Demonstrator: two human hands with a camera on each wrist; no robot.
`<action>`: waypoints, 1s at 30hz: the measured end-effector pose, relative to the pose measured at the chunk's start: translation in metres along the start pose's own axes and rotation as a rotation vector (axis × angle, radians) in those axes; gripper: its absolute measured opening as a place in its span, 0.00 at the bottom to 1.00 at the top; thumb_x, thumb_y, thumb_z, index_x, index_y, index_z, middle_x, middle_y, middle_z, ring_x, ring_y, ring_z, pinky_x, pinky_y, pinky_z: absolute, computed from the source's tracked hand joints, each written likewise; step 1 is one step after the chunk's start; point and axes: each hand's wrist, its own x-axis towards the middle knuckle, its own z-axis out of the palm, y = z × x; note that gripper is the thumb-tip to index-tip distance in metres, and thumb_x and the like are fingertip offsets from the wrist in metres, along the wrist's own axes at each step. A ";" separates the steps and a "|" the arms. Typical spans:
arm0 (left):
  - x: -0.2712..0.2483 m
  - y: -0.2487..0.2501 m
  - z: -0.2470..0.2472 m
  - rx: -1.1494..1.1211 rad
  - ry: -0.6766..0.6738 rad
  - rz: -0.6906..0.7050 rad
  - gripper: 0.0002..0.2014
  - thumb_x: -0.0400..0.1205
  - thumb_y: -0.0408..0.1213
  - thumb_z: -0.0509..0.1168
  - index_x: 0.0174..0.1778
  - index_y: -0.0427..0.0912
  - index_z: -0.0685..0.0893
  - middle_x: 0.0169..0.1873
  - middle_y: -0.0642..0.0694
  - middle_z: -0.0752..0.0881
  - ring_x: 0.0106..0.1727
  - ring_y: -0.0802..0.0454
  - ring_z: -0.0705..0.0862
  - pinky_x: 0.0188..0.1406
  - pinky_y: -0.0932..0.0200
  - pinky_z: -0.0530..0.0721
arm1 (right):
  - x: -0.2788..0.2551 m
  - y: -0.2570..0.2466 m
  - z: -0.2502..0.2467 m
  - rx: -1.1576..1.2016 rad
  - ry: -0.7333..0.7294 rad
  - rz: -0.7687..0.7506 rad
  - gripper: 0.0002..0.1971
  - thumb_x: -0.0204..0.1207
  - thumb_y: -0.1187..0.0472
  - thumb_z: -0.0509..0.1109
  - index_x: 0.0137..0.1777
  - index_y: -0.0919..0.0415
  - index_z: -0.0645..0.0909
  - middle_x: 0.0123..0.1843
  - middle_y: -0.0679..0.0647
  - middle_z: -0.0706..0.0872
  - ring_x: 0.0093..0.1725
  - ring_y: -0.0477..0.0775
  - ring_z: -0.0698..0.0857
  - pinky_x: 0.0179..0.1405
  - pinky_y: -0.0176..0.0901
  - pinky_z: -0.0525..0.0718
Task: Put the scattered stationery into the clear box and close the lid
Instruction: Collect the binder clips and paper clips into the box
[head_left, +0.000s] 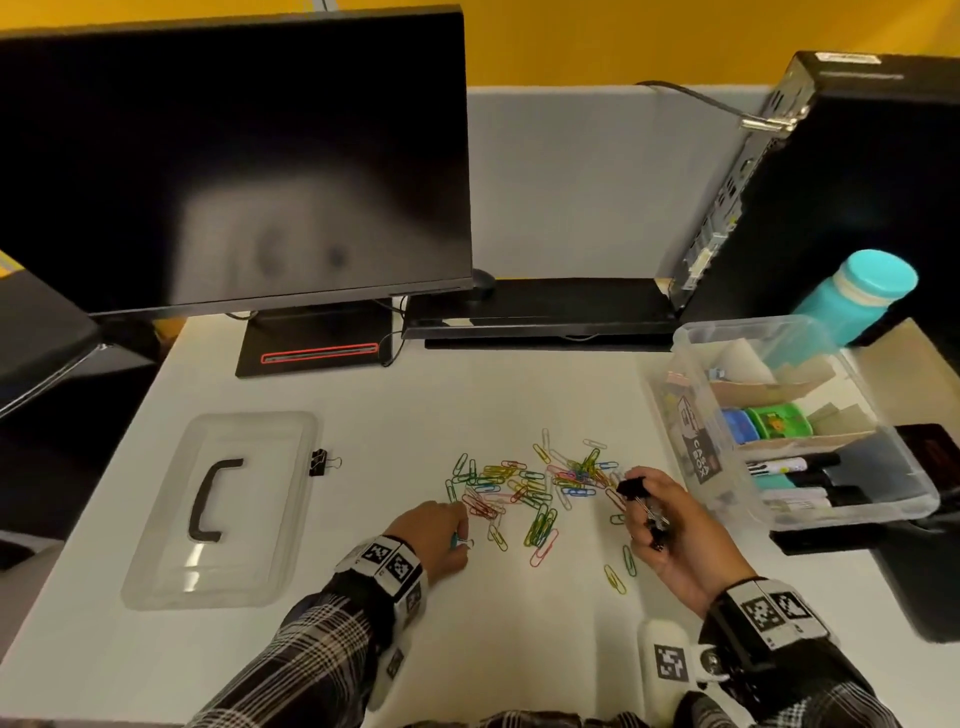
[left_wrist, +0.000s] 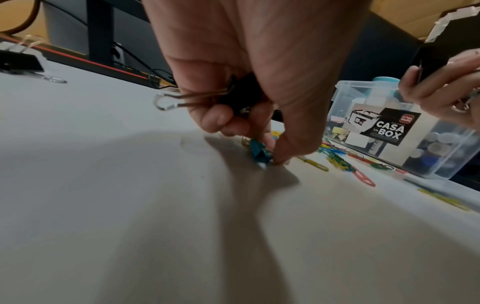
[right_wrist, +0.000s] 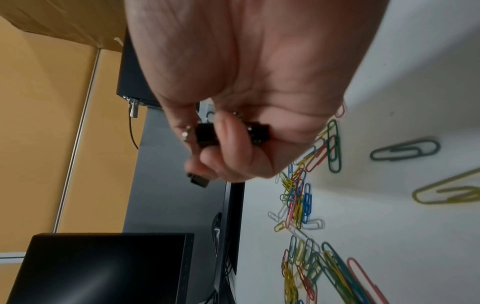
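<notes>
Several coloured paper clips lie scattered on the white desk. My left hand pinches a small teal binder clip that touches the desk, and also keeps a black binder clip tucked in its palm. My right hand hovers over the pile's right side, gripping black binder clips. The clear box stands open at the right with markers and tape rolls inside. Its clear lid with a black handle lies flat at the left. One loose black binder clip sits beside the lid.
A dark monitor on its stand fills the back left, with a keyboard behind the clips. A black computer tower and a teal bottle stand behind the box. A black object lies right of the box.
</notes>
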 end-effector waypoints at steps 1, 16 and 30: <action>0.000 0.002 0.000 0.010 -0.002 -0.005 0.09 0.76 0.44 0.63 0.51 0.49 0.77 0.47 0.49 0.80 0.47 0.50 0.81 0.48 0.58 0.79 | 0.001 0.000 0.001 0.004 -0.003 0.016 0.09 0.79 0.58 0.61 0.44 0.59 0.81 0.27 0.54 0.74 0.22 0.48 0.69 0.14 0.34 0.61; -0.021 -0.042 -0.028 -0.740 0.288 -0.127 0.10 0.84 0.36 0.58 0.36 0.45 0.71 0.30 0.51 0.75 0.28 0.56 0.69 0.23 0.73 0.69 | 0.015 0.021 0.006 -0.234 -0.024 0.160 0.07 0.76 0.62 0.68 0.40 0.60 0.73 0.33 0.56 0.80 0.20 0.46 0.68 0.11 0.32 0.61; -0.034 -0.142 -0.084 -0.326 0.406 -0.305 0.18 0.84 0.29 0.50 0.54 0.46 0.85 0.46 0.45 0.83 0.39 0.49 0.80 0.36 0.63 0.75 | 0.020 0.054 0.028 -0.619 0.013 0.105 0.09 0.74 0.63 0.73 0.35 0.61 0.76 0.26 0.55 0.76 0.18 0.48 0.68 0.14 0.31 0.61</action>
